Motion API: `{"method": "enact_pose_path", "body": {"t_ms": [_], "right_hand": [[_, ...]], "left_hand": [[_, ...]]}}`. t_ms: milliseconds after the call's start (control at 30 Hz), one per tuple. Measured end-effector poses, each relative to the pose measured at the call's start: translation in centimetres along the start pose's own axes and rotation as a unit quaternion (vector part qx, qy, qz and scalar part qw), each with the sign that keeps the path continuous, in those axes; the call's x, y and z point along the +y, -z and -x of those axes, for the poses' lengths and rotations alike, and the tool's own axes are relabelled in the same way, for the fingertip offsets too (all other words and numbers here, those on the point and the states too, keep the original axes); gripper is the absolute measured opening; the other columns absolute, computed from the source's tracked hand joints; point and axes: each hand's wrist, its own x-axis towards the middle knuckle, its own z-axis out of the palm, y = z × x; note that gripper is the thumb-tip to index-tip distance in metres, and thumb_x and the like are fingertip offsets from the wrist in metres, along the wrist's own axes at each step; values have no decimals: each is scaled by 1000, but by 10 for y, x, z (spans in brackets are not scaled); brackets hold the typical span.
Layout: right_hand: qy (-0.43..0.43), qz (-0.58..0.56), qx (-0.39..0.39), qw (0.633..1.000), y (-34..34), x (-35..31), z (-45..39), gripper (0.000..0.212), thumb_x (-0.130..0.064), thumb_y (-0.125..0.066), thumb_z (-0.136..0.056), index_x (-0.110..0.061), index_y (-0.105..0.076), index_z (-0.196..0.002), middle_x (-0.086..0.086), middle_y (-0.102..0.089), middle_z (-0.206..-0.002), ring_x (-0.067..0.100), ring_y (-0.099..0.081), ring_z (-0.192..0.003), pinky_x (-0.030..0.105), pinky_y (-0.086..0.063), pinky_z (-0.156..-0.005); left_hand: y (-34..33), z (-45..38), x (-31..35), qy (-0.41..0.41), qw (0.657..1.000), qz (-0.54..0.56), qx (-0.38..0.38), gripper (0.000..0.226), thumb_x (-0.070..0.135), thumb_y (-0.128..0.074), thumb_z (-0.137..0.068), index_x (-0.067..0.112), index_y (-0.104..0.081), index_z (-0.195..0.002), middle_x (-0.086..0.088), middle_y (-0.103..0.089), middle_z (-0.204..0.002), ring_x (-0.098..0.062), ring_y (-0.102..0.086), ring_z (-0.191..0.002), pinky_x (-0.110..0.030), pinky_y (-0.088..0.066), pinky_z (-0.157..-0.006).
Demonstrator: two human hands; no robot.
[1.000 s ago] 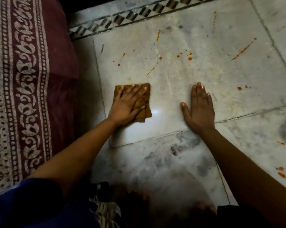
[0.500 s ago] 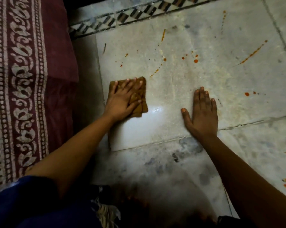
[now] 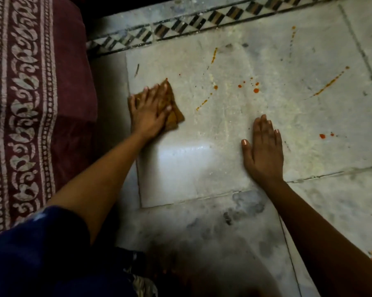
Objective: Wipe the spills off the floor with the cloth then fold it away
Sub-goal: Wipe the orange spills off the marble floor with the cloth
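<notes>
Two hands work the pale marble floor (image 3: pixel 287 116): the left hand (image 3: pixel 148 112), fingers flat, has pushed the folded brown cloth (image 3: pixel 174 116) toward 11 o'clock, orange spills (image 3: pixel 255 90) remaining at 1 o'clock, the right hand (image 3: pixel 264 151) splayed.

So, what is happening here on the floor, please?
A person kneels on a marble floor and wipes it. The left hand presses a folded brown cloth flat against the tile, near a patterned bedspread. The right hand rests flat on the floor, fingers straight. Many orange-red spills are not yet wiped, mostly beyond and to the right of the cloth.
</notes>
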Motion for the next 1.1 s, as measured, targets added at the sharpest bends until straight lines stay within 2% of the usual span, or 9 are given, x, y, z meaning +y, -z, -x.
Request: {"method": "enact_pose_path", "body": {"t_ms": [133,233,367,467,600,667,800,933,1100], "right_hand": [[-21,1,18,1000,1,-4,-2,67,-43,-17,-94,-5,-17,-148,13,-15,-156,24,-12,-145,38,-5,-118],[-32,24,13,999,2,-2,2,67,-44,-17,-93,-5,-19,-148,13,-17,-156,24,-14,-144,39,-6,-118],[-41,38,8,998,2,-2,10,65,-40,-23,-93,-5,-21,-148,13,-20,-155,25,-17,-144,38,-7,-117],[-47,38,-2,998,5,-3,6,65,-39,-27,-92,-6,-22,-148,14,-22,-154,26,-19,-143,39,-9,-116],[-47,35,2,998,6,-4,6,65,-39,-30,-91,-6,-24,-147,15,-24,-154,26,-20,-142,38,-8,-116],[-48,39,4,998,4,-3,5,66,-39,-29,-90,-6,-25,-147,14,-25,-153,26,-21,-142,38,-8,-116],[-54,42,0,998,5,-2,4,66,-40,-30,-89,-6,-27,-146,15,-26,-153,27,-23,-141,40,-11,-115],[-56,45,0,997,7,-3,3,65,-39,-32,-89,-6,-30,-145,15,-29,-152,27,-24,-141,41,-13,-115],[-56,43,2,998,6,-3,3,65,-38,-33,-89,-7,-28,-145,14,-27,-152,24,-20,-141,37,-7,-116]], "left_hand": [[18,-66,2,78,997,13,-1,57,46,-30,-98,33,-8,-149,3,-10,-159,-22,-4,-146,-49,0,-114],[16,-59,34,-7,1000,3,-8,57,45,-30,-98,30,-10,-150,1,-14,-158,-22,-6,-146,-48,1,-114],[6,23,25,-134,991,-4,-27,62,53,-26,-92,30,-13,-148,0,-19,-156,-23,-12,-145,-43,2,-114],[10,35,-9,-75,997,-21,-11,64,55,-26,-89,29,-17,-147,-3,-25,-155,-27,-20,-143,-48,-4,-113],[17,-36,-5,55,998,-20,27,61,53,-28,-92,31,-18,-148,-1,-22,-156,-25,-15,-144,-53,-8,-113],[18,-78,17,72,997,-18,24,59,51,-31,-95,31,-17,-149,0,-19,-157,-23,-11,-145,-54,-6,-114],[10,-83,70,-35,999,-12,-2,62,53,-26,-92,28,-18,-148,-2,-20,-157,-22,-10,-145,-47,-1,-116],[7,-36,53,-168,985,-18,-25,62,54,-25,-89,31,-24,-146,0,-26,-154,-23,-17,-144,-42,-2,-113],[15,-106,53,-85,996,-7,-5,60,49,-28,-91,26,-24,-147,-2,-27,-154,-22,-15,-144,-45,-3,-114]]}}
